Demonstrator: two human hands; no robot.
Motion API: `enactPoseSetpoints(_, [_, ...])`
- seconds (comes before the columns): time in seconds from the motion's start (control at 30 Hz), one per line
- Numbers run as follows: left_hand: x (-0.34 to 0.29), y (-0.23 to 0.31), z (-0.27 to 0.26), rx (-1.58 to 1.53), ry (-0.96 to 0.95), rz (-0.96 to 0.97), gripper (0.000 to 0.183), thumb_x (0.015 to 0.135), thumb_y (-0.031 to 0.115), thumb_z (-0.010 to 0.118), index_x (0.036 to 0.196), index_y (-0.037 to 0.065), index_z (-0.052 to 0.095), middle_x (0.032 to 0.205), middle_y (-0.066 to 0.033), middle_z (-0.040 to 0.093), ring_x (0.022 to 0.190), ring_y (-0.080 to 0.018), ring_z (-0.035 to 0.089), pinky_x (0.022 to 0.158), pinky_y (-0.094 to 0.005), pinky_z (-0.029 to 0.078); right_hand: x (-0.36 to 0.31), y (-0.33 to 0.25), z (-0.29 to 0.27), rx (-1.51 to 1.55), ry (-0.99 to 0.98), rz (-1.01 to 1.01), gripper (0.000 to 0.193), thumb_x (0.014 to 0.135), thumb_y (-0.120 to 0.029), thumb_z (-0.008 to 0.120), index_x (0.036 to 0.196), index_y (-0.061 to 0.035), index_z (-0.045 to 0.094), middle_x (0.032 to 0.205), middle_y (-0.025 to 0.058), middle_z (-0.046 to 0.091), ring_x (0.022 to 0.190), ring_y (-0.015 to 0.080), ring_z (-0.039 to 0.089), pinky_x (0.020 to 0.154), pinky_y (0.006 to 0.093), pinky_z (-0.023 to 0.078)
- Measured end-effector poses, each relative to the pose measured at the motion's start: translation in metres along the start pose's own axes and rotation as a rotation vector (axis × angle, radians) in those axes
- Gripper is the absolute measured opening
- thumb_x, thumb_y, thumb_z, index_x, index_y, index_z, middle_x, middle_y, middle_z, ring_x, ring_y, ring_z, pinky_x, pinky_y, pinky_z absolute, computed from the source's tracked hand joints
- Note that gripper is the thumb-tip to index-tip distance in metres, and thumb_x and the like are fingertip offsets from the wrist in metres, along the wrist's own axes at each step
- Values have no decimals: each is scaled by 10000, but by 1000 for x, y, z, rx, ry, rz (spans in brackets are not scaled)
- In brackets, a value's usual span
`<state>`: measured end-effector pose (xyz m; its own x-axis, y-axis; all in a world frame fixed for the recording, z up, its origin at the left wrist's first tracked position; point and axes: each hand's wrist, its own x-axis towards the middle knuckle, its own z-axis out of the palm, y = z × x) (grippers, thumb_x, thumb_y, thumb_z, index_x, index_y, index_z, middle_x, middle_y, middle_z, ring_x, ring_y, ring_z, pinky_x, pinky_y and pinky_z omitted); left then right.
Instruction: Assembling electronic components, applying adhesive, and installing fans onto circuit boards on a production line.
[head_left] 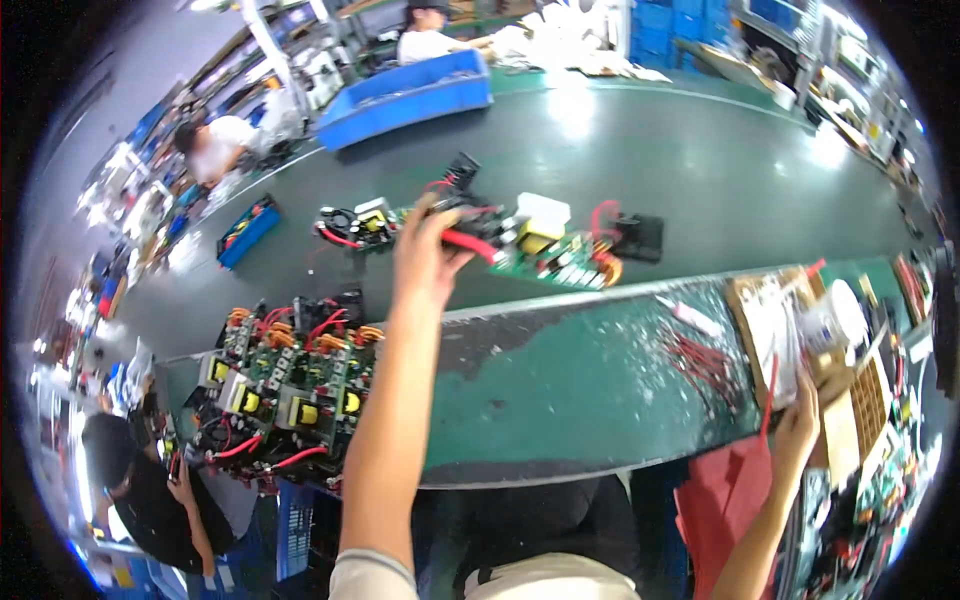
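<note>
Head view: left hand (427,247) clasps circuit board (552,266), right hand (797,432) has unclear hold, any lettering illegible.

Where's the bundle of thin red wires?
Head view, right of centre: the thin red wires lie on the green bench, below the white tube, left of the right hand.

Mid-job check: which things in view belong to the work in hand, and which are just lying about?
In the work:
board, apparently in the left hand's grip
red wire, beside the right hand; contact unclear
other boards, likely

Apparently lying about:
blue bin
small blue box
</note>
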<state>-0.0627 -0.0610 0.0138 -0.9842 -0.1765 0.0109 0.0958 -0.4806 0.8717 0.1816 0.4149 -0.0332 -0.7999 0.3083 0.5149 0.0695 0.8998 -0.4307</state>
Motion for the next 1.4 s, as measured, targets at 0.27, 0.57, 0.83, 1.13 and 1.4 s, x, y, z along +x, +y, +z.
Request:
enactPoseSetpoints(0.27, [146,-47,-17,397,-32,-62,767,754,266,846,1420,170,477,1001,-44,650,894,-181,676,692,-346,573,-58,-150,97,528,-459,-173,437,790,148,482,1199,29,578,1227,243,608,1136,425,592,962,434,475])
enactPoseSetpoints(0.57, [220,109,-280,2079,735,72,854,662,537,822,1350,116,539,1334,-207,568,1195,-334,581,916,-433,514,-67,-166,129,473,-428,-116,295,873,76,571,1151,4,638,1109,219,660,1016,393,645,882,415,522])
enactPoseSetpoints(0.83, [211,112,-237,1842,580,87,547,633,290,814,1118,69,692,1085,-182,702,1024,-333,670,885,-406,519,-67,-163,108,388,-423,-157,297,862,57,613,1150,-7,647,1104,207,660,1005,381,640,885,424,513])
enactPoseSetpoints(1.13, [66,216,-20,1677,59,959,485,731,243,780,1159,48,660,987,-124,678,898,-267,646,841,-350,504,-84,-160,125,507,-318,-148,279,829,61,609,1104,10,621,1059,192,648,936,360,643,814,392,520])
enactPoseSetpoints(1.4, [-66,285,68,1431,-251,810,516,741,231,811,1183,10,664,1042,-66,689,920,-149,617,851,-304,487,-78,-147,50,701,-299,24,190,925,12,569,1096,25,650,969,124,694,903,176,672,795,293,526])
